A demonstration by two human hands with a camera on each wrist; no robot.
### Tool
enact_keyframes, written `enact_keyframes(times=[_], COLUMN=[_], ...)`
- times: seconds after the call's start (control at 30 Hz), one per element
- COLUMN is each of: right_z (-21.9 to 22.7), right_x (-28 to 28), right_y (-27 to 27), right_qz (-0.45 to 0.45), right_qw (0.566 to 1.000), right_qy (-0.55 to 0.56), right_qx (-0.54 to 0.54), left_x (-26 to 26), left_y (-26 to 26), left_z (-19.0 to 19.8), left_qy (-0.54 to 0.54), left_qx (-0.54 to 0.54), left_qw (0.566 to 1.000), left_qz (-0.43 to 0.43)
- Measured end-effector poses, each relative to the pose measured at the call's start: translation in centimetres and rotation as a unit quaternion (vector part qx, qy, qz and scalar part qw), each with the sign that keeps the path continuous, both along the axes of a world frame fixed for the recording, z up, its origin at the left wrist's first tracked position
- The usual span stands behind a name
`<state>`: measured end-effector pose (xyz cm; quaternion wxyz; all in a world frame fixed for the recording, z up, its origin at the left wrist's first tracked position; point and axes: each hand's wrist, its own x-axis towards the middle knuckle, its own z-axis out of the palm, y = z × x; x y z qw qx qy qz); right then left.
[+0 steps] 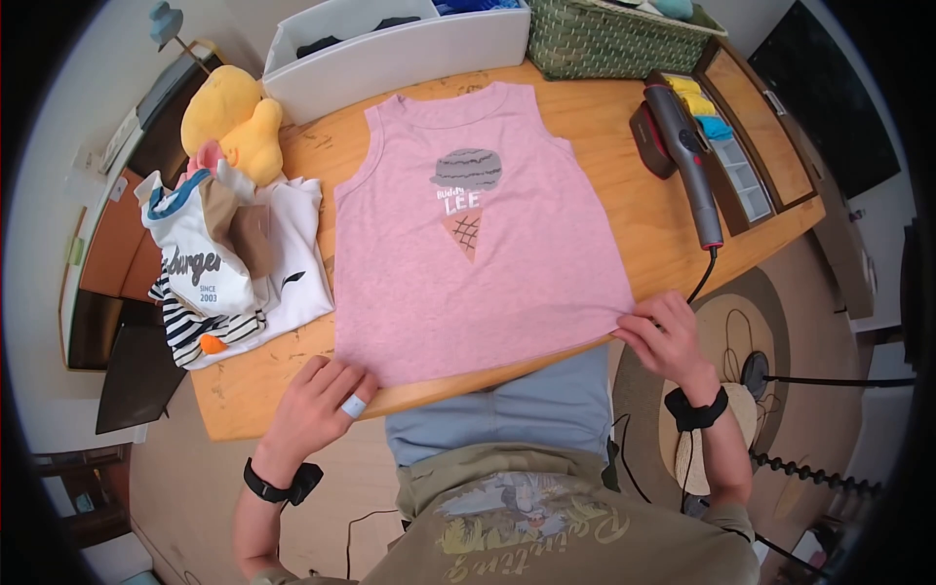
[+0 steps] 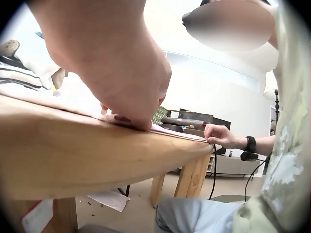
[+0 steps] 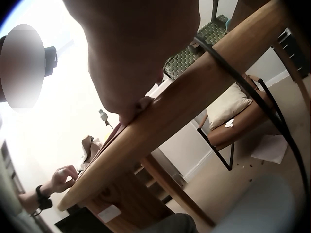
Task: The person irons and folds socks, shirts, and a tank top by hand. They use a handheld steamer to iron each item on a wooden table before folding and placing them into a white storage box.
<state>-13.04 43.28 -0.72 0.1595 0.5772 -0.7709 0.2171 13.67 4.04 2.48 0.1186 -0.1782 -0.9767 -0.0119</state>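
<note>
A pink sleeveless top [image 1: 531,244] lies spread on the wooden table [image 1: 283,385], its neckline away from me and its hem along the front edge. On its chest is a grey-topped ice cream cone print with lettering. My left hand [image 1: 327,400], with a pale band on one finger, pinches the hem's left corner. At the opposite corner, the thumb and fingers of my right hand [image 1: 668,339] pinch the hem. Both hands stay low at the table edge in the wrist views, where the left hand [image 2: 121,82] and right hand [image 3: 131,73] hide much of the cloth.
Left of the top are a pile of children's clothes [image 1: 210,258] and a yellow plush toy [image 1: 229,122]. A white bin [image 1: 400,58] and a green woven basket [image 1: 619,44] line the back. To the right, a corded grey styling tool [image 1: 687,161] lies beside an open compartment box [image 1: 751,175].
</note>
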Motion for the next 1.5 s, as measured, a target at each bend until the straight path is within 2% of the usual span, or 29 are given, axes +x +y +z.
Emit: enact_keyframes(times=[0.2,0.27,0.37,0.47,0.57,0.7,0.8,0.9,1.0,1.07,1.13,1.2,1.3,1.5], right_z=[0.5,0.4,1.4,3.2,3.8,7.3,9.4,10.3,9.1,8.7,8.1,6.1,3.8,2.5], right_x=[-0.5,-1.0,-1.9,-1.8,-2.0,-3.3,-4.9,-7.4,-8.2,-6.0,-3.3,-1.2,0.4,0.9], right_y=[0.4,0.7,0.0,-0.3,0.2,0.0,-0.6,-1.7,-2.3,-3.5,-4.8,-5.5,-5.4,-4.5], right_qz=[0.002,-0.022,-0.057,-0.024,-0.028,-0.072,-0.174,-0.229,-0.210,-0.103,0.021,0.084,0.101,0.094], right_qw=[0.999,0.997,0.996,0.997,0.999,0.996,0.980,0.970,0.976,0.995,0.997,0.989,0.978,0.978], right_qy=[0.029,0.063,0.058,-0.003,-0.010,0.025,0.022,0.013,-0.017,-0.008,-0.064,-0.105,-0.157,-0.176], right_qx=[0.030,0.038,0.043,0.072,0.038,-0.045,-0.089,-0.080,-0.057,-0.016,0.031,0.060,0.093,0.059], left_x=[-1.7,-2.2,-2.4,-2.3,-2.2,-2.3,-2.7,-3.2,-5.1,-6.9,-7.9,-8.7,-9.2,-9.2], left_y=[0.2,-0.1,0.5,1.5,1.3,1.2,1.3,1.4,3.3,5.0,6.8,8.3,9.7,9.5], left_z=[0.4,0.3,0.6,0.9,0.6,1.1,1.5,2.0,1.5,1.1,0.2,-0.8,-1.9,-2.0], left_qy=[-0.052,-0.040,-0.052,-0.071,-0.073,-0.093,-0.106,-0.116,-0.047,-0.027,-0.019,-0.021,-0.028,0.016], left_qx=[0.047,0.015,-0.014,-0.017,0.010,0.027,0.042,0.039,0.030,0.041,0.063,0.092,0.114,0.105], left_qw=[0.997,0.999,0.998,0.996,0.996,0.994,0.993,0.992,0.997,0.997,0.996,0.994,0.992,0.992], left_qz=[-0.008,-0.017,-0.029,-0.044,-0.044,-0.041,-0.039,-0.043,-0.059,-0.062,-0.063,-0.062,-0.051,-0.072])
